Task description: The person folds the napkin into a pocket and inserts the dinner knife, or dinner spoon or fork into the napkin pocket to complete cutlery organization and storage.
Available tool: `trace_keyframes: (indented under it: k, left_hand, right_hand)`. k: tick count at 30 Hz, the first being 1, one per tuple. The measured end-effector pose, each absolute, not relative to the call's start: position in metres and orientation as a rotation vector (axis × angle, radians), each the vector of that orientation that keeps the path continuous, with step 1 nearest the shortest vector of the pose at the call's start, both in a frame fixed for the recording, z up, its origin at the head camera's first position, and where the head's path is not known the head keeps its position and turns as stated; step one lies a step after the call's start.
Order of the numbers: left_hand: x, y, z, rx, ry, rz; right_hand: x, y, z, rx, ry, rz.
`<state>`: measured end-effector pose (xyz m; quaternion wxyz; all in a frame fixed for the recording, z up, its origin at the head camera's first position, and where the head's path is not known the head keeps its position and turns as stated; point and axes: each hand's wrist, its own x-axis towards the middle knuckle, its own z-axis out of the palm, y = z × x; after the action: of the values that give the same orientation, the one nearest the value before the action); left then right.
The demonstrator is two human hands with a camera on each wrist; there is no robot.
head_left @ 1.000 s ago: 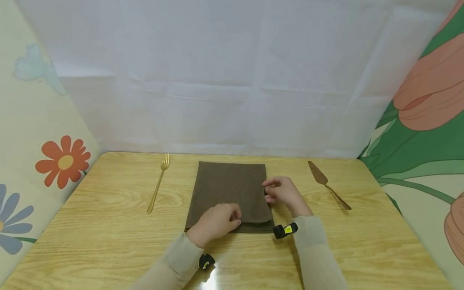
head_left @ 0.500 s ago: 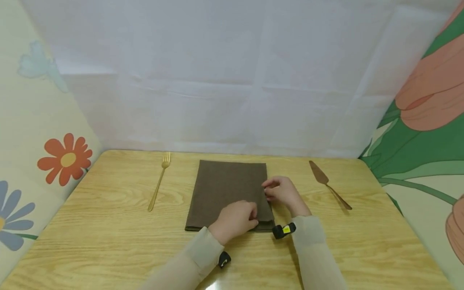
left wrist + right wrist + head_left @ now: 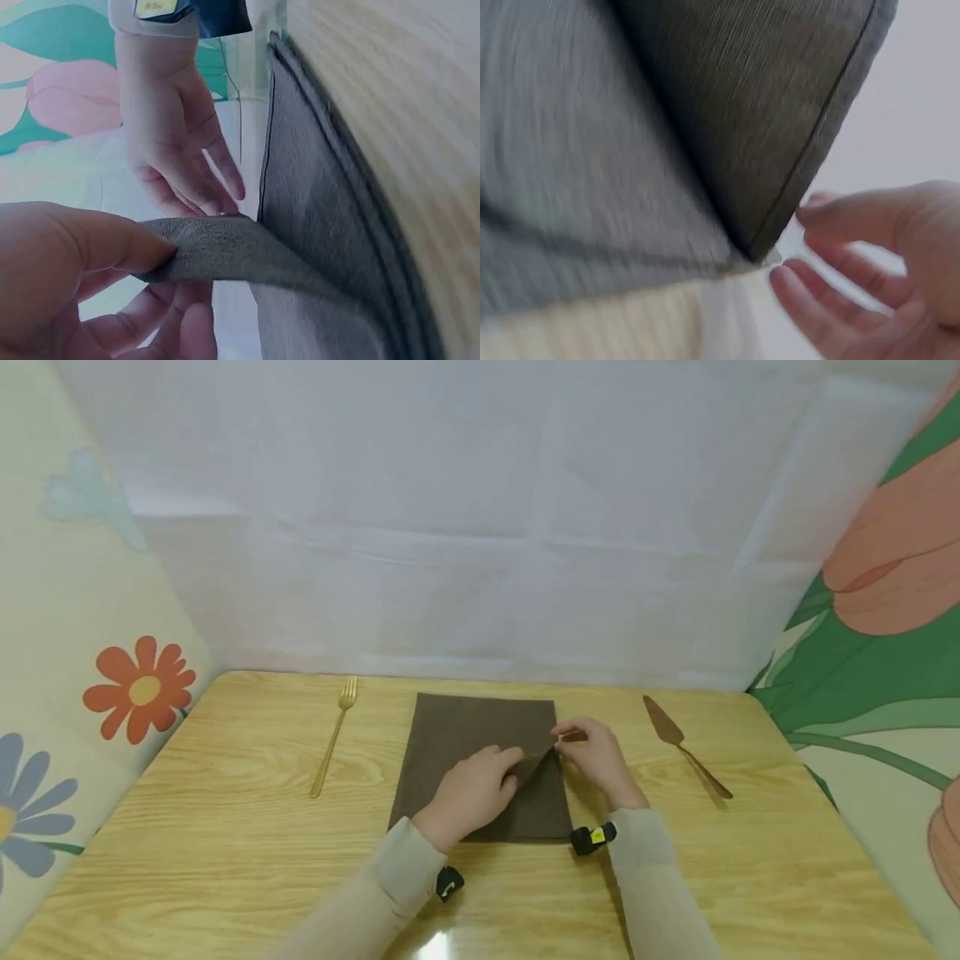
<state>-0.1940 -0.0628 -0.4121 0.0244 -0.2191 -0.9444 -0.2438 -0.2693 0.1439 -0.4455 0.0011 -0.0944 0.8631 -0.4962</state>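
Observation:
A brown cloth napkin [image 3: 480, 722], folded into a layered square, lies at mid-table in the head view. My left hand [image 3: 468, 793] pinches the near edge of its top layer between thumb and fingers. That layer is lifted as a flap [image 3: 217, 247], with the thumb on it in the left wrist view. At the napkin's right side, my right hand [image 3: 597, 762] has its fingertips at the end of the fold. In the right wrist view its thumb [image 3: 855, 214] lies at the hemmed edge with the fingers loosely spread; any grip is not clear.
A gold fork [image 3: 333, 735] lies left of the napkin, tines toward the back. To the right is a copper-coloured cake server [image 3: 682, 739]. A white cloth backdrop [image 3: 480, 568] hangs behind the wooden table [image 3: 225, 827].
My left hand first slid right along the napkin's near edge, then moved away from me, raising the top layer into a diagonal fold. My right hand stayed nearly in place.

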Motion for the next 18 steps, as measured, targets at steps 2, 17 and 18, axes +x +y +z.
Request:
trace_keyframes:
  k: [2,17,18]
  left_hand:
    - [-0.197,-0.066,-0.412,-0.663,-2.911,-0.811]
    - [-0.22,-0.093,-0.395,-0.53,-2.774,-1.172]
    - [-0.221,-0.094,-0.393,-0.524,-2.776,-1.175]
  right_hand:
    - [-0.271,0.146,-0.444,-0.398,2.74,-1.522]
    - [-0.299,0.156,-0.436,-0.9,2.632,-1.211]
    - [-0.3,0.156,-0.435,-0.901,2.628,-1.209]
